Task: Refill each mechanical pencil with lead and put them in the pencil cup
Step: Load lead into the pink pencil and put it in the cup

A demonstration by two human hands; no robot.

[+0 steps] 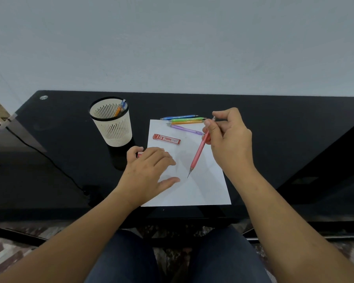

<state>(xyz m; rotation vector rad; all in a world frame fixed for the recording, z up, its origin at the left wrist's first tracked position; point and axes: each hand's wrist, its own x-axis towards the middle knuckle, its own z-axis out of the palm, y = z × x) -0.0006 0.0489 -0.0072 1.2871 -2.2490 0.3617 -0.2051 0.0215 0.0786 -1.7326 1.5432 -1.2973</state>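
A black counter [274, 111] carries white paper [192, 190] at frame centre. The right hand [231, 139] grips a red pencil [198, 152], tip down; the left hand [149, 170] holds a red lead case [140, 154] at the paper's left edge. The cup [112, 123] stands upper left.

Left hand [149, 172] lies palm-down, fingers [161, 155] spread and slightly curled, thumb out to the side; right hand [229, 139] is raised, fingers pinched closed, wrist bent; both forearms bare.

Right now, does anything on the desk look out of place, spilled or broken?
Nothing stands out. The pencil cup stands upright, four pencils lie together at the paper's far edge, and the red lead case lies closed on it. No lead looks spilled.
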